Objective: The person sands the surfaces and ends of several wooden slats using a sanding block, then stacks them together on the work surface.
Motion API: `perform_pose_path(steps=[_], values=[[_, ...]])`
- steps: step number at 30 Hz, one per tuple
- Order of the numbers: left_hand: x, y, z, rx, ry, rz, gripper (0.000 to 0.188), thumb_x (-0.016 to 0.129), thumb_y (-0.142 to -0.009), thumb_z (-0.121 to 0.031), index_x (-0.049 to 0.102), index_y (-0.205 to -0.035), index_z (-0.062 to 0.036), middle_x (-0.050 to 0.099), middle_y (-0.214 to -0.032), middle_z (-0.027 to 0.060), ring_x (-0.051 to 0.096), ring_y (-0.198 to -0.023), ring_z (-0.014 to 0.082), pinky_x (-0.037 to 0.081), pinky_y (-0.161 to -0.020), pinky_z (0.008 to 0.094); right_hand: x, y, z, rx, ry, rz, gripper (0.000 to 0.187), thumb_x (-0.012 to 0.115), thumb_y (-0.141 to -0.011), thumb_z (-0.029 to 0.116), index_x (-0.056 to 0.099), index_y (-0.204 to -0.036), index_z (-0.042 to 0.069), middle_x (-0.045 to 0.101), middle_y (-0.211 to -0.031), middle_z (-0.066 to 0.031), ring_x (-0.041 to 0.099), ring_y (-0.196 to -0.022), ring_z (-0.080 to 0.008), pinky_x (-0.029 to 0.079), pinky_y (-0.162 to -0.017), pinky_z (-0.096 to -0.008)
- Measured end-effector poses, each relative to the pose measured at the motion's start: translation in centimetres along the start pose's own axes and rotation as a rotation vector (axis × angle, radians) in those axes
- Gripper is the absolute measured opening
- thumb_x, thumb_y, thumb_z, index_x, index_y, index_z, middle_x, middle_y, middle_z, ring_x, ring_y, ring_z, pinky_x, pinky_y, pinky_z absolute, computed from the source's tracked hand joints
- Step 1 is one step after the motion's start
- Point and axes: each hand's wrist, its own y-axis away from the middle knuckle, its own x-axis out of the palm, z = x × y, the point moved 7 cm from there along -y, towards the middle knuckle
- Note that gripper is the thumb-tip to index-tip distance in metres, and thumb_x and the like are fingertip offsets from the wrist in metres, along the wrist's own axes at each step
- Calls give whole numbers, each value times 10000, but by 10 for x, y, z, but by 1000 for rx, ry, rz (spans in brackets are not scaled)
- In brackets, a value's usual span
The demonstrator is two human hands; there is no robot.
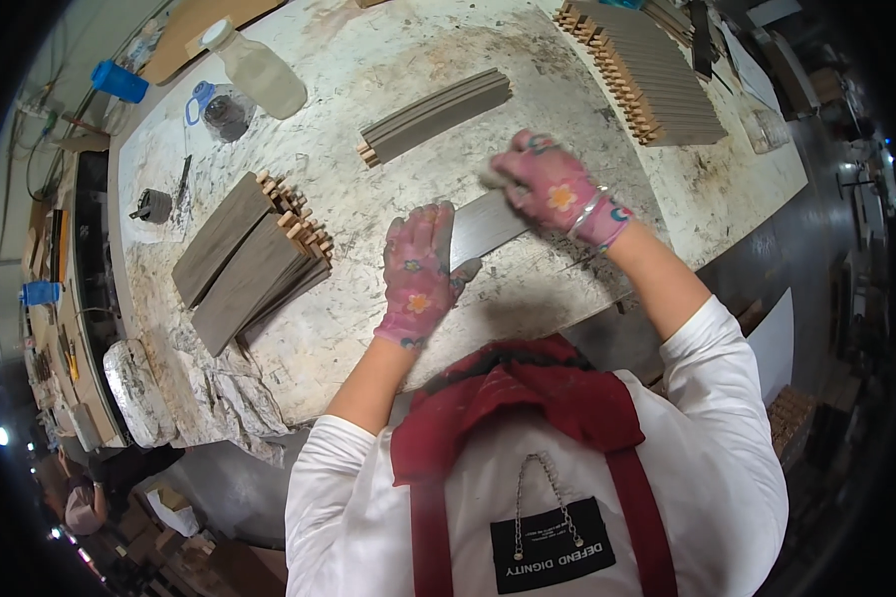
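A flat grey board (488, 231) lies on the worktable in front of me. At its left end rests my left hand (420, 261), in a pink floral glove with grey-stained fingers. Its fingers stretch out flat, and the thumb reaches along the near edge of the board. Over the board's right part is my right hand (550, 184), in a matching glove with a bracelet at the wrist. Its fingers are bent together and partly blurred; whatever they hold, if anything, cannot be made out. Just beyond the board lies a short stack of grey slats (436, 114) with light wooden ends.
Fanned grey boards with wooden pegs (259, 264) lie at left; a long row of similar slats (657, 75) stands at far right. A cloudy plastic bottle (257, 75), a blue-handled jug (224, 111) and a small dark pot (153, 206) occupy the stained worktable (348, 214).
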Motion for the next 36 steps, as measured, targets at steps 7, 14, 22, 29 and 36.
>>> perform_pose_path(steps=[7,14,22,29,36], values=[[0,2,1,-9,9,35,763,746,-753,-340,464,-1371,8,518,-1329,218,482,-1220,406,364,-1056,493,-22,19,-61,183,130,-81,353,652,-827,165,632,-1177,126,578,-1100,-160,602,-999,-332,505,-860,-407],[-35,-15,-5,-113,122,205,769,771,-755,-331,457,-1416,-96,537,-1210,174,533,-1112,386,430,-981,461,-45,91,-93,333,-515,-423,313,679,-877,173,641,-1151,25,623,-1155,-127,593,-1086,-248,454,-953,-327],[-11,33,20,-458,631,634,840,689,-806,-108,265,-1529,-55,299,-1560,116,337,-1418,246,269,-1161,323,-6,122,-61,374,-1065,-507,383,693,-901,205,617,-1195,-28,575,-1235,-100,547,-1158,-183,432,-999,-294],[26,86,15,-809,1817,602,558,631,-878,-249,458,-1397,-142,499,-1274,137,555,-991,207,471,-934,345,17,121,-30,329,-1091,-445,358,667,-918,166,601,-1218,-19,540,-1248,-83,533,-1175,-178,432,-1000,-295],[19,80,-41,-928,2205,539,299,531,-954,-212,524,-1215,-67,564,-974,105,533,-881,237,483,-801,318,15,124,-24,371,-1201,-480,428,694,-896,143,571,-1266,-32,581,-1255,-79,567,-1096,-151,434,-981,-277]])
